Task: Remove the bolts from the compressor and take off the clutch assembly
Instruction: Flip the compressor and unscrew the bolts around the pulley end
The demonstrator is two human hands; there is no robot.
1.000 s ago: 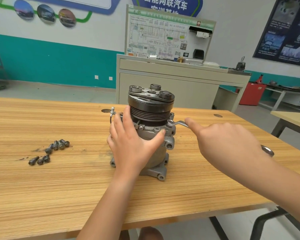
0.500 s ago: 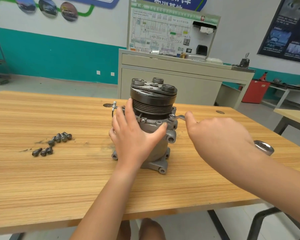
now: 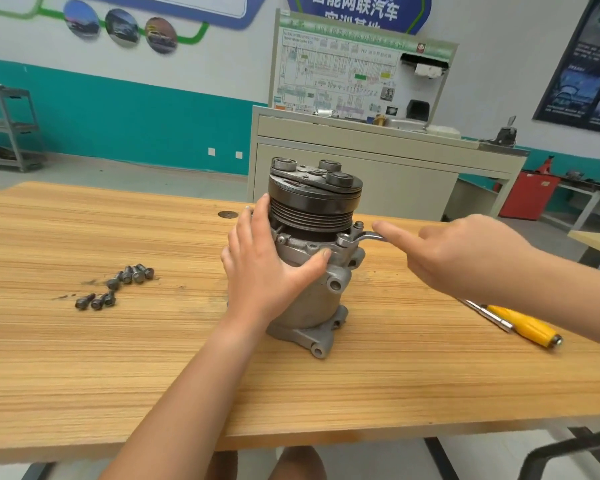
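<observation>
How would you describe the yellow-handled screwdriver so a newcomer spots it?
Find the light wooden table with the grey metal compressor standing on it. Right of the compressor lies the screwdriver; nothing else on the table is yellow.

The compressor (image 3: 309,303) is silver-grey, its clutch assembly (image 3: 314,206) black, bolts (image 3: 129,274) dark grey, screwdriver handle (image 3: 525,326) yellow, table (image 3: 84,368) streaky tan
</observation>
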